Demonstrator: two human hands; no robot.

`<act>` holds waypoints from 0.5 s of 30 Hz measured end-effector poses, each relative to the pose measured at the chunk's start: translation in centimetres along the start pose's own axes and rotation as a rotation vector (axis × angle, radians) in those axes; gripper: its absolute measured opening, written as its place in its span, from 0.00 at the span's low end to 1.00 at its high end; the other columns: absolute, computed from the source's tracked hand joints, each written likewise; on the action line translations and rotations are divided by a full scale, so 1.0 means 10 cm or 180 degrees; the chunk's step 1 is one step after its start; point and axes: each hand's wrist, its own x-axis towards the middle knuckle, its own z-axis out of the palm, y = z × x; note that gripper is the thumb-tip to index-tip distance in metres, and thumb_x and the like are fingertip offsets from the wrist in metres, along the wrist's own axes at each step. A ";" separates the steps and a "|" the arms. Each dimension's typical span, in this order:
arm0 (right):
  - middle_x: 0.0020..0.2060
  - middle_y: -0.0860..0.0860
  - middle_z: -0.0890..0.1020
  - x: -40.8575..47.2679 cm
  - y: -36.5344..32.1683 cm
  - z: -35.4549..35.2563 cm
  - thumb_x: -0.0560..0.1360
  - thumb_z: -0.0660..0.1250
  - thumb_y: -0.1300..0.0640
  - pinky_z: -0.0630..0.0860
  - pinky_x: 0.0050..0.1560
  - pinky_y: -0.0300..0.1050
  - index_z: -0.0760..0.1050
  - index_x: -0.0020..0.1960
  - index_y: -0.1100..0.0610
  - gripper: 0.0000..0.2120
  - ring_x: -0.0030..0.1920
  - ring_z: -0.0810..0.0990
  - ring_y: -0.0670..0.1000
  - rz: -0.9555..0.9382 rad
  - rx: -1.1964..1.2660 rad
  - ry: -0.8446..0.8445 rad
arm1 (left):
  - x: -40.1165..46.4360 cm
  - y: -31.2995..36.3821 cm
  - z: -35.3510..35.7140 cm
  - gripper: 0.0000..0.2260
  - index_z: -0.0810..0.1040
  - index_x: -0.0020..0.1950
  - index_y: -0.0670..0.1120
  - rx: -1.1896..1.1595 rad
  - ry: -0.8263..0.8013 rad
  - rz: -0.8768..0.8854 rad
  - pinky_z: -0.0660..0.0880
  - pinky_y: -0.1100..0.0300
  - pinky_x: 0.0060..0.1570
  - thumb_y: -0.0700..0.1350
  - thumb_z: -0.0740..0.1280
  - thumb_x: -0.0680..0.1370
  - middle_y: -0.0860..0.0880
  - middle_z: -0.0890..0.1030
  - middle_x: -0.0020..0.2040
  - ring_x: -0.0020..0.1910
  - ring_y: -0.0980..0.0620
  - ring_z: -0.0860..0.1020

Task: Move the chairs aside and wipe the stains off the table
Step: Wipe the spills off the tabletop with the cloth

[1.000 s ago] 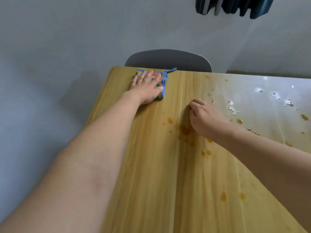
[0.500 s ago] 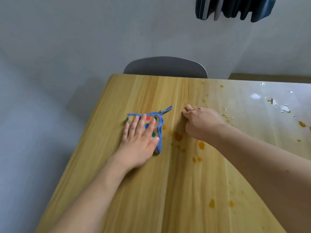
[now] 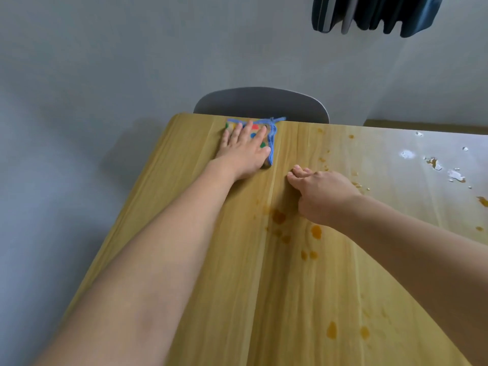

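My left hand [image 3: 244, 151] lies flat, fingers spread, on a folded cloth [image 3: 272, 140] with blue edging and coloured dots. The cloth is at the far edge of the wooden table [image 3: 200, 254], near its far left corner. My right hand [image 3: 320, 194] rests on the table as a loose fist with nothing in it, to the right of the cloth. Orange-brown stains [image 3: 280, 216] dot the wood just in front of that fist, and more stains [image 3: 332, 330] lie nearer me. White and brown smears [image 3: 433, 163] mark the glossy right part.
A grey chair [image 3: 261, 104] stands behind the table's far edge, only its curved back showing. Grey floor lies to the left of the table. Dark blue cloth [image 3: 375, 14] hangs at the top right. The edge of another wooden surface [image 3: 422, 125] shows at the far right.
My left hand has pushed the cloth from mid-table out to the far edge, after pulling it toward me a moment earlier. The right fist has stayed nearly in place.
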 end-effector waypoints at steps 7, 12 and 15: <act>0.78 0.49 0.50 -0.01 -0.01 -0.03 0.78 0.51 0.58 0.63 0.72 0.47 0.49 0.79 0.53 0.30 0.77 0.55 0.49 -0.0009 0.0028 -0.0006 | -1.59 -0.03 0.43 0.30 0.34 0.77 0.57 0.0276 -0.0083 0.0228 0.28 0.49 0.72 0.63 0.35 0.76 0.49 0.32 0.78 0.75 0.49 0.30; 0.78 0.51 0.50 -0.01 -0.03 -0.05 0.78 0.50 0.58 0.60 0.73 0.46 0.49 0.79 0.55 0.30 0.77 0.54 0.50 0.0036 0.0076 -0.0022 | -1.04 0.07 0.32 0.28 0.38 0.78 0.58 0.0146 -0.0020 -0.0002 0.32 0.47 0.73 0.60 0.46 0.82 0.50 0.35 0.79 0.77 0.49 0.33; 0.78 0.51 0.49 -0.01 -0.04 -0.01 0.78 0.50 0.58 0.58 0.73 0.46 0.49 0.79 0.55 0.30 0.77 0.53 0.49 0.0074 0.0077 -0.0017 | -0.25 0.19 0.13 0.28 0.42 0.79 0.58 -0.0016 -0.0014 -0.0122 0.34 0.46 0.73 0.59 0.47 0.81 0.50 0.38 0.80 0.77 0.49 0.36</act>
